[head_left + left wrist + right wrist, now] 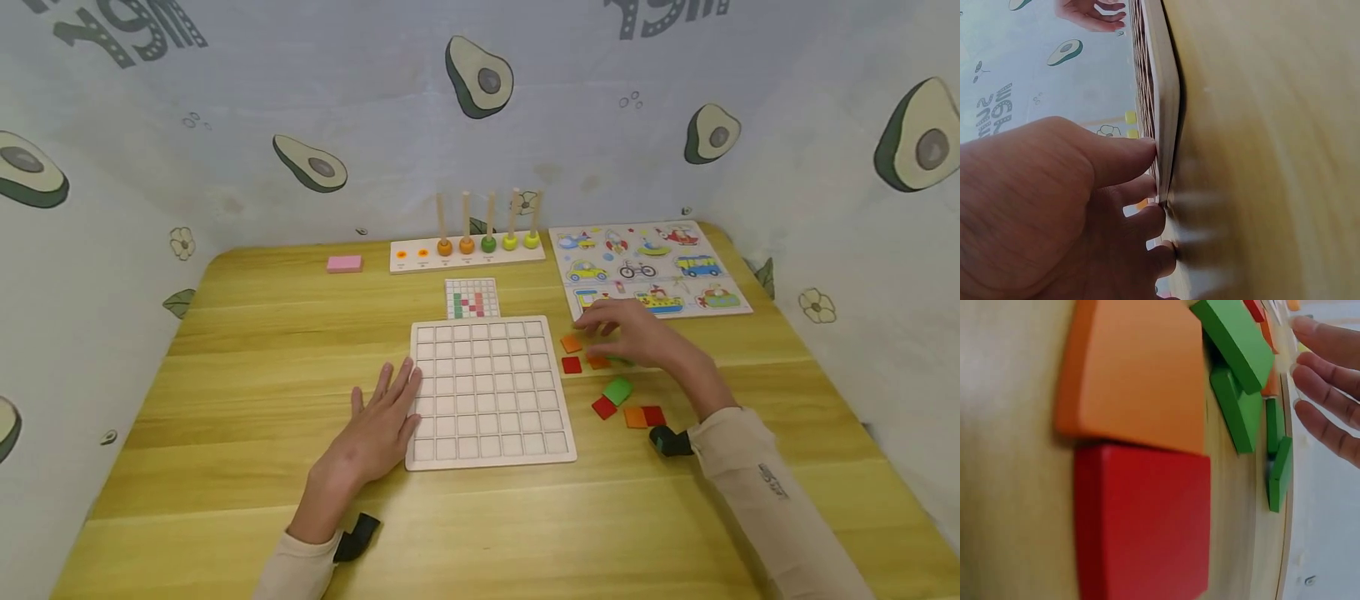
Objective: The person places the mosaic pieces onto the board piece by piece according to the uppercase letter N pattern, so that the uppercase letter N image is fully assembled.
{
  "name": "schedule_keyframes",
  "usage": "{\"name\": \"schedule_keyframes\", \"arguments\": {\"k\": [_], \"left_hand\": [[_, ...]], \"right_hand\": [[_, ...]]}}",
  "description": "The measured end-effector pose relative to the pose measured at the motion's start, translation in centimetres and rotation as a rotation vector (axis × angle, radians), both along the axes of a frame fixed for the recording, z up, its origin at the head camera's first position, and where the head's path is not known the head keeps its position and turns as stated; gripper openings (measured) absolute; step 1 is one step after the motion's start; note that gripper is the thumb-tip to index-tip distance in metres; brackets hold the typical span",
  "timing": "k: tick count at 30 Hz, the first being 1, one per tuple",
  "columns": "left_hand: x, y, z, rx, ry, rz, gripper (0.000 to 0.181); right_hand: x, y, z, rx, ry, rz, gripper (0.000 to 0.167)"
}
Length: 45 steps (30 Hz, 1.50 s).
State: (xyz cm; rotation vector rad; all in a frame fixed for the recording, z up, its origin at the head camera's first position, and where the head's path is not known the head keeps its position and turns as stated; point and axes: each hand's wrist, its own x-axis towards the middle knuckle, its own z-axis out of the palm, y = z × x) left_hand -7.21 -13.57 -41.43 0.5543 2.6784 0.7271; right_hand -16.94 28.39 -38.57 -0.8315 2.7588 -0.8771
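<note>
A pale wooden grid board point(487, 385) lies flat on the table, its cells bare. Along its left edge rests my left hand point(369, 437), fingers spread; in the left wrist view the thumb point(1125, 156) touches the board's edge point(1166, 94). Over loose square tiles right of the board hovers my right hand point(637, 333), fingers slightly bent, with nothing visible in them. Among these tiles are a red tile point(572, 365), an orange tile point(572, 343) and a green tile point(618, 391). The right wrist view shows overlapping green tiles point(1235, 347) below the fingers point(1325, 381).
Behind the board lies a small pattern card point(471, 287) with coloured squares. Farther back stand a peg counting stand point(405, 265) with beads and a pink block point(344, 264). A vehicle picture puzzle point(637, 250) lies at the back right, just beyond my right hand.
</note>
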Motion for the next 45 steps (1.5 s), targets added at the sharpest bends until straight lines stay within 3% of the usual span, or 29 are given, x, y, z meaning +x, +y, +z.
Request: {"name": "schedule_keyframes", "arguments": {"k": [17,45], "left_hand": [[-0.1,0.3,0.2,-0.001,-0.006,0.003,0.066],[0.0,0.1,-0.3,-0.012,0.004,0.011,0.067]], "right_hand": [[-1.4,-1.0,-0.8,0.074,-0.035,0.030,0.023],[-1.6,-1.8,-0.3,0.166,-0.057,0.025,0.010]]}}
